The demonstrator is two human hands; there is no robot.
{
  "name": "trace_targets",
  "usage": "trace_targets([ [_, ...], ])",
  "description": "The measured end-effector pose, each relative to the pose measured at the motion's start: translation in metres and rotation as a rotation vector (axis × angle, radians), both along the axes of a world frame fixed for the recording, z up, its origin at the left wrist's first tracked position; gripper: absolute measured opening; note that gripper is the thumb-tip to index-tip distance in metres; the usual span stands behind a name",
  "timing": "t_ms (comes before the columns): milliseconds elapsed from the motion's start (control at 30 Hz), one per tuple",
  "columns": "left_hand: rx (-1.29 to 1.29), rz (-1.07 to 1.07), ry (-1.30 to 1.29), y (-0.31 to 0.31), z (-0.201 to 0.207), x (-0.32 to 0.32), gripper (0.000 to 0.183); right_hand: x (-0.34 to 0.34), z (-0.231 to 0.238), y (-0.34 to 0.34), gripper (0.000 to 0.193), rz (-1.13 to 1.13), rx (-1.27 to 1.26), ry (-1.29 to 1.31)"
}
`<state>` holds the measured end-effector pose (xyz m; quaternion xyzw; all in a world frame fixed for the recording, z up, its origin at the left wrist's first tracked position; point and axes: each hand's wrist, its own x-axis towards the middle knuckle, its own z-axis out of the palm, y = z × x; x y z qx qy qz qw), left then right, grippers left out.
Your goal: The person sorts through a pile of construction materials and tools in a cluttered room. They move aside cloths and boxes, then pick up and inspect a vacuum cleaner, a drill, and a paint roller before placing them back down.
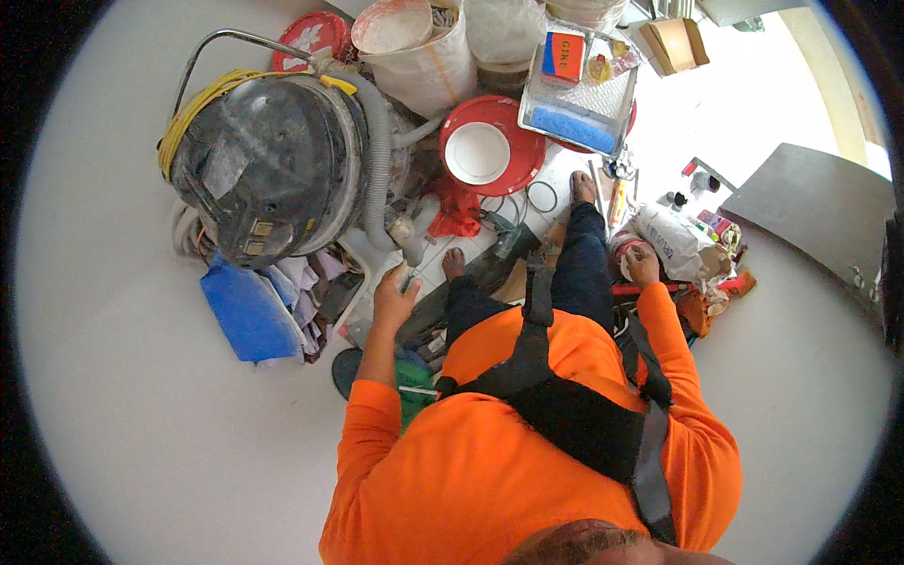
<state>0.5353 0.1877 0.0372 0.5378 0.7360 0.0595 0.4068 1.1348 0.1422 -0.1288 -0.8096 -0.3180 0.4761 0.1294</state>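
Small grey item [408, 277] pinched in your left grip [392, 299]; your right grip [644, 265], closure unclear, beside the white bag [674, 239].

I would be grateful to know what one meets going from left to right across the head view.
Black vacuum drum, left hand, round white item, blue roller, right hand, grey panel.

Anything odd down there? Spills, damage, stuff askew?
Yes: bare feet, odd beside a work vacuum with pale smears over its black top. By the right hand, a crumpled white bag seems to lie on its side. No clear spill visible.
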Motion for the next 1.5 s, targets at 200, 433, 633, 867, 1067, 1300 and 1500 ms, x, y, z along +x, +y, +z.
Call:
trace_targets([
  [200,-0.122,0.153,0.033,-0.036,-0.017,-0.027,0.061,-0.009,0.009,0.0,0.034,0.126,-0.083,-0.123],
  [433,-0.261,0.22,0.035,-0.095,-0.032,-0.043,0.064,-0.029,0.026,0.041,0.036,0.294,-0.108,-0.183],
  [633,-0.365,0.383,-0.029,-0.127,-0.056,-0.028,0.064,-0.089,-0.085,0.086,0.038,0.571,-0.096,0.065],
  [867,-0.499,0.203,-0.077,-0.221,-0.111,-0.042,0.06,-0.181,-0.311,0.047,0.033,1.579,-0.01,-0.088],
  [1067,-0.57,0.592,-0.229,-0.318,-0.111,-0.058,0.053,-0.238,-0.293,0.022,0.032,1.772,0.171,-0.036],
  [1300,-0.628,0.742,-0.173,-0.342,-0.169,-0.085,0.041,-0.269,-0.332,0.048,0.038,1.138,-0.202,0.081],
  [1500,-0.565,0.283,-0.036,-0.34,-0.167,-0.073,0.036,-0.293,-0.467,0.084,0.045,1.057,-0.165,-0.067],
])
